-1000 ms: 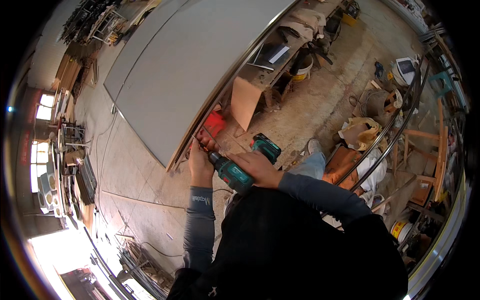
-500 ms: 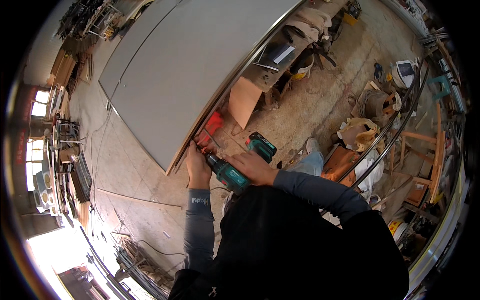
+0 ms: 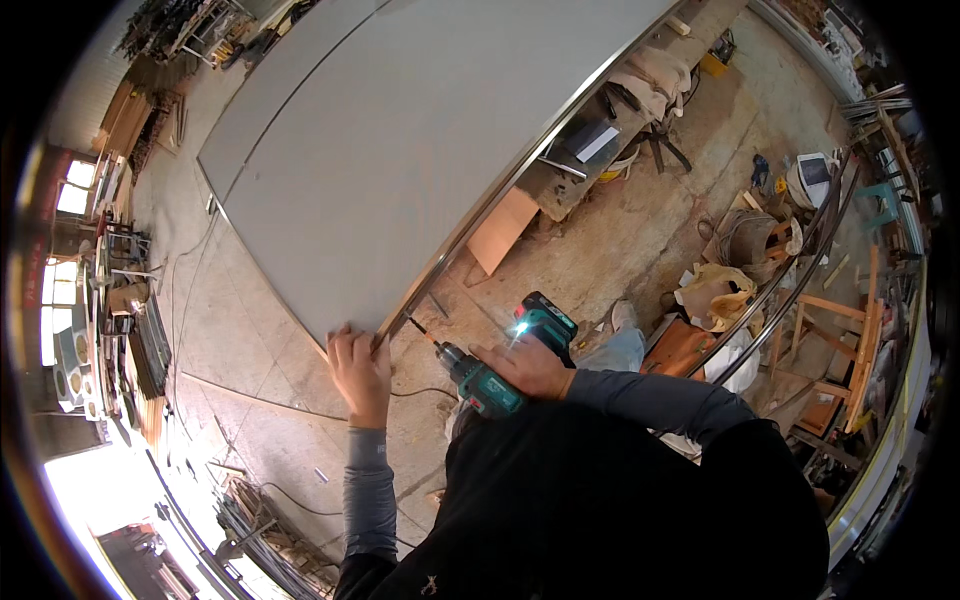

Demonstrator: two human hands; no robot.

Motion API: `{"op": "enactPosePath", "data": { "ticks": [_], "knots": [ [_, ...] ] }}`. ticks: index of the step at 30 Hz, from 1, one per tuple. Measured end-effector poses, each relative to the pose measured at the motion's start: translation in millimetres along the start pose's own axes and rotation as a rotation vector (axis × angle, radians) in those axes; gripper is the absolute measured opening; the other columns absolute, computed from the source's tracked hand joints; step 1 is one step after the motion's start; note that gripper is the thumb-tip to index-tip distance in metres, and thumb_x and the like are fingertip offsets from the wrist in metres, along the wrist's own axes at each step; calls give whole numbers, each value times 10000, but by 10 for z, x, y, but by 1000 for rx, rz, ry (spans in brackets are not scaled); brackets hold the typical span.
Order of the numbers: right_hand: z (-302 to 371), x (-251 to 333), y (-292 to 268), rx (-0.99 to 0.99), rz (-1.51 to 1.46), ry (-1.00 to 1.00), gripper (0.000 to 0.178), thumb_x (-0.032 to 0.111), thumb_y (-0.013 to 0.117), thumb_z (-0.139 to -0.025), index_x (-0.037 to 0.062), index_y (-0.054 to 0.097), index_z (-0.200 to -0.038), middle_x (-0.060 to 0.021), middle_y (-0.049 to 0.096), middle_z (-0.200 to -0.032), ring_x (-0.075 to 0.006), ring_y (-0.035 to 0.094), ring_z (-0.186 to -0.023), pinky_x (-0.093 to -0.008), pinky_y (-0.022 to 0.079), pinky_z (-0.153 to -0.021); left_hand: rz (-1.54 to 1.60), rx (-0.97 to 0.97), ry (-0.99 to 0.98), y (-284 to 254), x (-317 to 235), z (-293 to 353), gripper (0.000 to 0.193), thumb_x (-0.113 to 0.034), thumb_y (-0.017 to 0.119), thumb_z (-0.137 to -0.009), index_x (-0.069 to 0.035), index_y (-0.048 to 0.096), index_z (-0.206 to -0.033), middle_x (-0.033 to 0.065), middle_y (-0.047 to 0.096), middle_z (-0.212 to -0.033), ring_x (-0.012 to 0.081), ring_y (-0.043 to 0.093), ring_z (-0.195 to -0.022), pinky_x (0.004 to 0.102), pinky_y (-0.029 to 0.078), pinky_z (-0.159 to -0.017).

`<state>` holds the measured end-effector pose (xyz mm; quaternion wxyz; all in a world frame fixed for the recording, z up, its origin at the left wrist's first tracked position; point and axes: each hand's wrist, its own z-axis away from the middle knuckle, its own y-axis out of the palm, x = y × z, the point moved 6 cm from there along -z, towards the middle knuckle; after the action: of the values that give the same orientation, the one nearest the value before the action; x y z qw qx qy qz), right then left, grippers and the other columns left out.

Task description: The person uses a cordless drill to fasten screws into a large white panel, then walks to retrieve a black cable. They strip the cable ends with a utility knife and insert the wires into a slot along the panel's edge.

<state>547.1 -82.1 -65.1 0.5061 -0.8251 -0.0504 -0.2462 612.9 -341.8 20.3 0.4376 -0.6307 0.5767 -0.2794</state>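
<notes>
My right hand [image 3: 535, 366] is wrapped around a green-and-black cordless drill [image 3: 488, 388], whose small lamp is lit. A thin dark bit with an orange part [image 3: 424, 331] projects from its chuck toward the long edge of a large grey panel [image 3: 330, 190]. The bit's tip is close to that edge; whether they touch, I cannot tell. My left hand [image 3: 360, 375] grips the panel's near corner, fingers on the top face and thumb at the side. The panel has a dark seam across it and a brown frame along its edge.
Beyond the panel's right edge a low bench [image 3: 560, 185] carries cloth and tools, with a tan board [image 3: 502, 232] leaning at its end. Dark bars [image 3: 775, 270], an orange-brown bag [image 3: 690, 350] and a wooden frame [image 3: 840, 345] stand at right. A cable [image 3: 425, 392] crosses the floor.
My left hand has moved from beside the drill bit onto the panel's corner. The drill has drawn back to the right, its bit now showing. A red thing under the edge has gone from view.
</notes>
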Motion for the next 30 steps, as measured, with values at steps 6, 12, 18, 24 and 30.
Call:
{"op": "enactPosePath", "data": {
  "ticks": [6,12,18,24,30],
  "knots": [
    [-133,-32,-137,-39,38,8,613,232,568,-971,48,495,-1551,-62,651,-1004,-217,643,-826,-380,456,-781,-71,-6,-73,123,-58,-4,279,-92,843,-768,-61,620,-934,112,585,-978,358,572,-937,499,465,-911],
    [-126,-66,-113,5,100,-26,606,243,588,-960,62,524,-1534,-49,642,-941,-211,637,-810,-371,462,-774,-73,11,-93,188,-54,-31,311,-80,822,-779,-39,598,-991,122,584,-967,356,561,-912,492,459,-867],
    [-203,-70,-113,-2,83,-10,583,231,574,-959,59,543,-1514,-48,638,-936,-204,631,-771,-372,459,-768,-99,18,-123,195,-35,-34,307,-39,779,-762,-19,586,-1000,144,577,-975,373,557,-921,502,461,-863],
    [-136,-110,-45,-8,97,-35,613,229,586,-955,57,517,-1539,-41,645,-974,-210,635,-820,-383,467,-795,-53,-13,-137,225,-85,-49,289,-31,738,-749,-23,584,-993,155,577,-972,383,556,-931,516,450,-867],
    [-249,-16,-128,-13,137,-54,594,217,589,-961,59,524,-1530,-46,651,-981,-207,651,-843,-379,469,-787,-87,-50,-145,92,-87,-78,271,33,726,-751,-16,541,-943,160,539,-933,387,528,-897,510,434,-824]
  ]
}}
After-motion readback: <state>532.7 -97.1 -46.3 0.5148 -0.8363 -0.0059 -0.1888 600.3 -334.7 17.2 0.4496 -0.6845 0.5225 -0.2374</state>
